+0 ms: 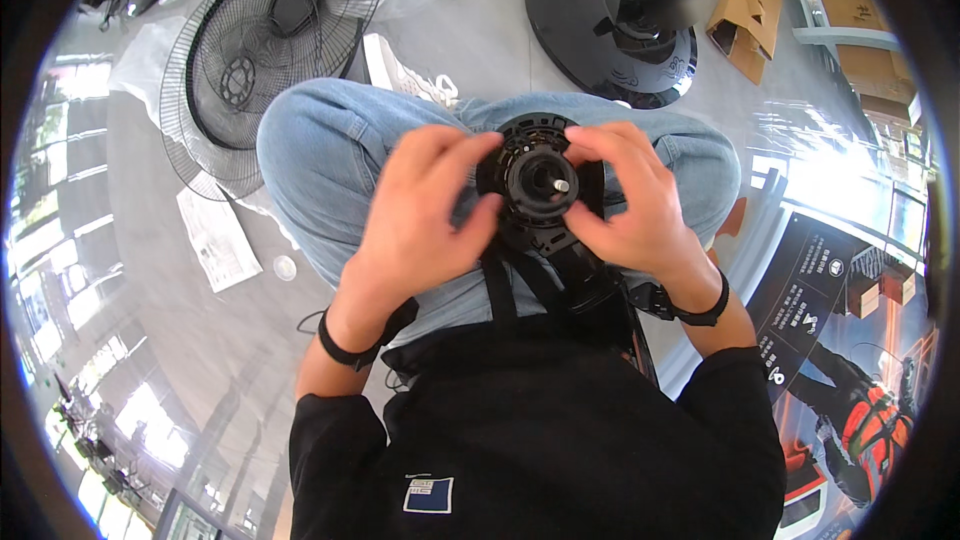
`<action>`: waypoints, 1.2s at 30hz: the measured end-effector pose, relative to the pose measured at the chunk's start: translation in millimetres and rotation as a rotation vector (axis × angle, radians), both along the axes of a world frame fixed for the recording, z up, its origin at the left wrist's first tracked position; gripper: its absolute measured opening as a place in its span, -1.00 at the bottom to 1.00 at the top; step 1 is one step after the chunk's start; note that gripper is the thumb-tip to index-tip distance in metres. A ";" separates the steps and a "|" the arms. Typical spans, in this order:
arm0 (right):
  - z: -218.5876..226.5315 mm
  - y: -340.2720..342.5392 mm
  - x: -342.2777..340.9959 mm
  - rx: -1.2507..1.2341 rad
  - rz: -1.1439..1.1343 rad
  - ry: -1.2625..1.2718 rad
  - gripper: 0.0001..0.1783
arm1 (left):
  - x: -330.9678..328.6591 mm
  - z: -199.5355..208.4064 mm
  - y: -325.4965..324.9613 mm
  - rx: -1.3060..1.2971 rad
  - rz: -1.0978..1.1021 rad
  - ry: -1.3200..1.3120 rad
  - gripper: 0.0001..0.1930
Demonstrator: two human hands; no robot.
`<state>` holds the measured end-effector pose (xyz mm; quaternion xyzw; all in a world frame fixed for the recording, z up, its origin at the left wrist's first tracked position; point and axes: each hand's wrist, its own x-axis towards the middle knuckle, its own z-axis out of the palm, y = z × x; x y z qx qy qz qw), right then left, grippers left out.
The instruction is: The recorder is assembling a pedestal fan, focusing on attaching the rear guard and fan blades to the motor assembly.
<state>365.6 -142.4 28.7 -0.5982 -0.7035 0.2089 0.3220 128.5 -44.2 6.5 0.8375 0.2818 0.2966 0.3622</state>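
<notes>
A black fan motor head (541,130) rests in my lap, facing up, with a round black collar (530,202) at its middle. From the collar's opening a short metal shaft (561,185) sticks out. My left hand (425,205), slightly blurred, curves round the left side, its index finger and thumb at the collar and rim. On the opposite side my right hand (635,202) grips with its thumb low on the collar and its fingertips on the upper rim. A black post (590,280) runs down from the motor toward my waist, partly hidden.
Wire fan guards (237,80) lie on the floor at the left, beside a printed sheet (220,240) and a small clear disc (285,267). Beyond my legs sit a glossy black round base (575,15) and a cardboard piece (745,25). A printed board (815,270) stands at right.
</notes>
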 end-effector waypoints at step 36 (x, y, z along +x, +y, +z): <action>27.5 11.6 -5.3 0.035 0.070 -0.066 -0.21 | -267.0 -241.7 127.3 -1.385 0.958 -1.270 -0.66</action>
